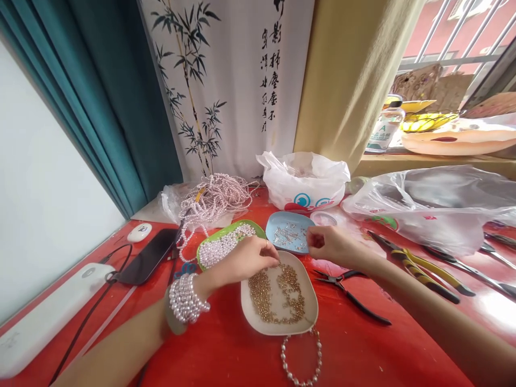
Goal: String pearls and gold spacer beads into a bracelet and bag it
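Observation:
My left hand (248,258) reaches over the far edge of a beige dish (310,312) of small gold beads (278,295), fingers pinched together at the beads. Pearl bracelets (186,298) wrap that wrist. My right hand (332,244) hovers by the near rim of a blue dish (274,221) of small silver metal pieces, fingertips pinched; what they hold is too small to name. A short pearl strand (302,360) lies below the beige dish.
A green tray of pearls (226,244) sits left of the dishes, with pearl strings (213,201) behind. Black pliers (350,293) and yellow-handled pliers (419,269) lie to the right. Plastic bags (304,180) stand behind. A phone (147,255) and power bank (48,317) lie left.

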`<state>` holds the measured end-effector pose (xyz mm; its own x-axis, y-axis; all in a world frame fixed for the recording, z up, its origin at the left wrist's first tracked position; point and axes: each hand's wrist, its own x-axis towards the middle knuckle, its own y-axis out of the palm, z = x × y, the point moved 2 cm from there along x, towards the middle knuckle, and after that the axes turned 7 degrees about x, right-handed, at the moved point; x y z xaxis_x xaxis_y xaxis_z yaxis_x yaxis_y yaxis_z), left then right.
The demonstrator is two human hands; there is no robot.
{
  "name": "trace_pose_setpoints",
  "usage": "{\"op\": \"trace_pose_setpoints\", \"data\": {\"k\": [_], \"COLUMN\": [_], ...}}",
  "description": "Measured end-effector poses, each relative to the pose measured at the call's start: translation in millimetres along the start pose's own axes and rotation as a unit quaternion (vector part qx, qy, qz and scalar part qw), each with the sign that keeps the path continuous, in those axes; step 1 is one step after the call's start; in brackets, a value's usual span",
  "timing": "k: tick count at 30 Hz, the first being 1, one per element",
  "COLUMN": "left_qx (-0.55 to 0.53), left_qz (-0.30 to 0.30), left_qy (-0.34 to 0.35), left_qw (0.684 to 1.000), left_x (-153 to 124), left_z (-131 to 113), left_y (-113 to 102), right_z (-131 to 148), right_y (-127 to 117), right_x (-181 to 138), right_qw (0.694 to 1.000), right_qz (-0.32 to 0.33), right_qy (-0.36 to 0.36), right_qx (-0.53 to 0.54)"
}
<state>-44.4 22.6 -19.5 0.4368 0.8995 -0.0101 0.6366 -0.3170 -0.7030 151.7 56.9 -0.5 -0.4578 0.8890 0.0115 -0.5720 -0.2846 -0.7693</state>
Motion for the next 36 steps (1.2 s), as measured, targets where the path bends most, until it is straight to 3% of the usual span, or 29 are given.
{"op": "trace_pose_setpoints", "data": {"k": [3, 6, 11, 15, 22, 27, 32, 36], "left_qx": [0.019, 0.043, 0.047, 0.001, 0.016, -0.003, 0.106, 0.218], "left_qz": [-0.012, -0.022, -0.042, -0.024, -0.072, -0.153, -0.155, -0.151], "left_qy": [0.012, 0.017, 0.024, 0.031, 0.04, 0.102, 0.176, 0.212], "left_qw": [1.0, 0.999, 0.998, 0.999, 0.997, 0.983, 0.966, 0.94], "left_x": [-0.7, -2.5, -2.7, -3.1, -3.6, -8.9, -14.7, -18.3], "left_z": [-2.1, -4.7, -6.5, -8.7, -10.3, -21.8, -31.3, -31.0], "left_y": [3.8, 4.1, -5.3, -8.4, -6.8, -0.5, 10.8, 16.6], "right_z": [-3.0, -3.1, 1.1, 2.4, 9.4, 23.8, 38.0, 47.6], "right_y": [10.2, 13.4, 12.8, 21.5, 31.1, 35.0, 42.8, 46.1], "right_x": [-15.2, -22.4, -25.7, -26.4, -25.9, -31.0, -36.0, -39.6], "right_qw": [0.99, 0.96, 0.884, 0.815, 0.722, 0.657, 0.615, 0.604], "right_qz": [0.028, 0.051, 0.05, 0.056, 0.001, 0.031, 0.084, 0.111], "right_qy": [0.011, 0.025, 0.052, 0.122, 0.213, 0.207, 0.164, 0.147], "right_qx": [0.138, 0.275, 0.461, 0.564, 0.658, 0.725, 0.767, 0.776]}}
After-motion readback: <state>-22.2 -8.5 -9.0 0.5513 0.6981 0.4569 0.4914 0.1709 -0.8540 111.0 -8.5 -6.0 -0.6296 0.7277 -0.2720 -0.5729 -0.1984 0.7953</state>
